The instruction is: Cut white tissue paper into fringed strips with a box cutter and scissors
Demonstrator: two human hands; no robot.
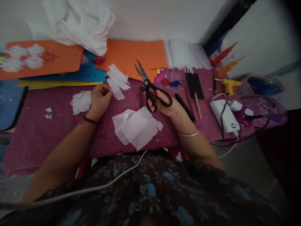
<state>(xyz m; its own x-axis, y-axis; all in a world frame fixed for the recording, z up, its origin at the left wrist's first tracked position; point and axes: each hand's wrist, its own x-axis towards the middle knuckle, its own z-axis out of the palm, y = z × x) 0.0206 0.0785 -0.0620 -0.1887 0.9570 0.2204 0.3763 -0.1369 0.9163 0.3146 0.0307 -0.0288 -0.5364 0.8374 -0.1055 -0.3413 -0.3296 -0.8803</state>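
Note:
My right hand [162, 102] grips black-handled scissors [146, 82] by their loops, with the blades parted and pointing away from me. The fingers of my left hand [101, 97] are pinched together at the edge of a white paper strip [115, 89]. More torn white paper pieces [119, 77] lie just beyond that strip. Close beside my left wrist sits a crumpled heap of white paper bits [80, 102]. Between my forearms several thin white sheets [138, 127] are stacked loosely on the checked cloth.
Orange sheets [136, 53] and an orange card with white tufts [63, 58] lie at the back. On the right are a dark phone [194, 85], a black marker [185, 107], a yellow glue gun [229, 85] and a white power box [224, 116] with cables. A white cable [113, 182] crosses my front.

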